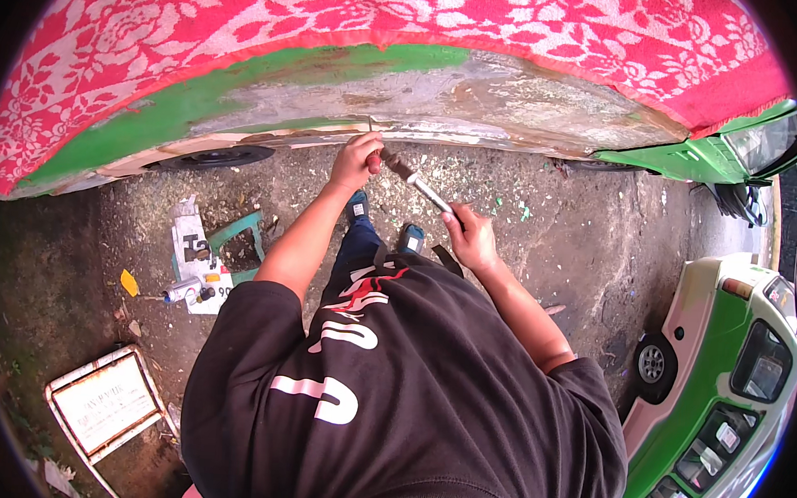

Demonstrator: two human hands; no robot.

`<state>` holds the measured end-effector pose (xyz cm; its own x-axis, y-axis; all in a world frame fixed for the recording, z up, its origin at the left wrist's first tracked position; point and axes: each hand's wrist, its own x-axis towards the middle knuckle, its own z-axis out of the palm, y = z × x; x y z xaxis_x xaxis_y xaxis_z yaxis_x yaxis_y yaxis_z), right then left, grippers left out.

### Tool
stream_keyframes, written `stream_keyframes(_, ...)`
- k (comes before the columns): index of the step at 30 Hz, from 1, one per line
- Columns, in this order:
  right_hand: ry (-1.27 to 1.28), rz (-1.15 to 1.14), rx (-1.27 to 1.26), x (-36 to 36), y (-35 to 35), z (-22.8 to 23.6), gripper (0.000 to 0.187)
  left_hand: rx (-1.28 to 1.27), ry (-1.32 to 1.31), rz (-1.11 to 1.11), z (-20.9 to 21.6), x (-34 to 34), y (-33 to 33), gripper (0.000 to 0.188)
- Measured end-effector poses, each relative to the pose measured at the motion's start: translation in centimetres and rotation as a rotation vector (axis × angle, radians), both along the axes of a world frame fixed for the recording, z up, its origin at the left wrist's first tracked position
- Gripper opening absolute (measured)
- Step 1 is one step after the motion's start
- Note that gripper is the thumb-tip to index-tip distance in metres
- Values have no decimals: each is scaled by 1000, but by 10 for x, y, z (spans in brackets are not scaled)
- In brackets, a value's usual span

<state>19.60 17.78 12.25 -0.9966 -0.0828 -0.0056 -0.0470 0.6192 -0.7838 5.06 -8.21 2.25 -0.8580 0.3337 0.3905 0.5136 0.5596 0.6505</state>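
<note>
- I am watching a long metal scraper tool [415, 183] being worked against the lower edge of a car body panel [442, 102], just past the middle of the scene on the far side; its tip is meeting the bare, sanded strip, though the tip itself is too small for me to make out.
- I am judging the tool to be stiff and fairly light, a slim steel shaft that will not flex much; bare metal may be slippery, so the dark thicker section near the front and the back end look like the sound places to hold.
- The left hand [356, 159] is closing its grip around the front part of the tool, close under the panel edge.
- The right hand [471, 237] is wrapping shut on the near end of the shaft, lower and to the right.
- The panel is showing green paint at the left and grey, rust-streaked patches across the middle; a red flowered cloth [411, 15] is draping over the body above it.
- Paint flakes are lying scattered on the ground [580, 231] beneath.
- To the left, cans and papers [195, 270] are sitting on the ground, with a framed sign [106, 403] lying nearer.
- At the right, a green and white car [724, 392] is standing well apart.
</note>
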Motion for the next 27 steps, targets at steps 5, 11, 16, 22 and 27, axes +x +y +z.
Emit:
stream_keyframes(5,142,172,130,-14,-10,-23,25,35,-26,-60,-3,-11,-3,17)
stream_keyframes(11,153,102,22,-5,-22,-6,24,79,-52,-39,-16,-13,-10,17)
stream_keyframes(16,94,97,211,-19,-17,-23,21,119,-129,-49,-4,-14,-3,12)
stream_keyframes(22,180,64,28,-4,-16,-6,29,144,-170,-4,5,-14,2,13)
stream_keyframes(27,-4,53,144,-9,-14,-19,28,163,-226,117,-27,-12,-19,15)
